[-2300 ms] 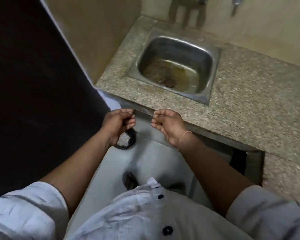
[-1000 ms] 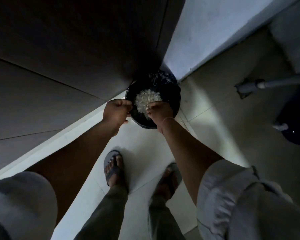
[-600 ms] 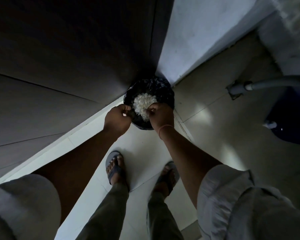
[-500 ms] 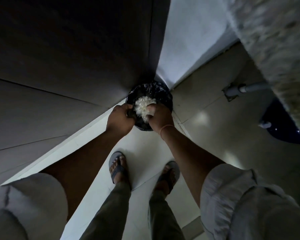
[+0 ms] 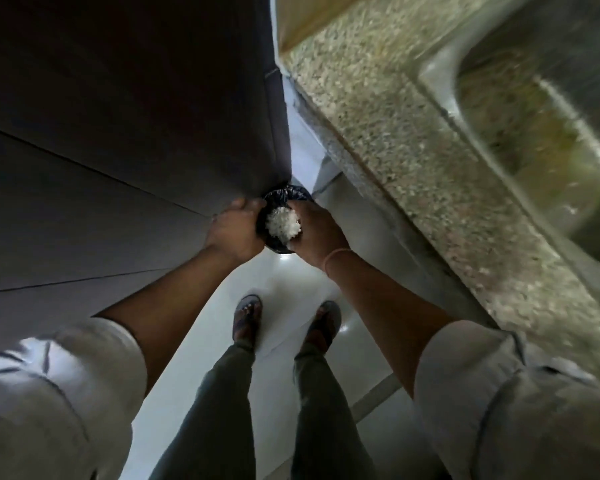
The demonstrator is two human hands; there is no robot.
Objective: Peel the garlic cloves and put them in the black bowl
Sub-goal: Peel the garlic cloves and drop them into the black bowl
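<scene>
A black-lined container stands on the floor in the corner, with a heap of white garlic peels inside. My left hand is at its left rim with the fingers curled under and out of sight. My right hand is at its right rim, fingers pointing into the peels. Whether either hand holds anything I cannot tell. No whole clove shows.
A dark cabinet face fills the left. A speckled stone counter with a steel sink runs along the right, blurred. My two sandalled feet stand on pale floor tiles just behind the container.
My view has swung, so the counter and sink now show at the right in place of the floor and pipe. Both hands stay at the container's mouth, drawn closer to its rim.
</scene>
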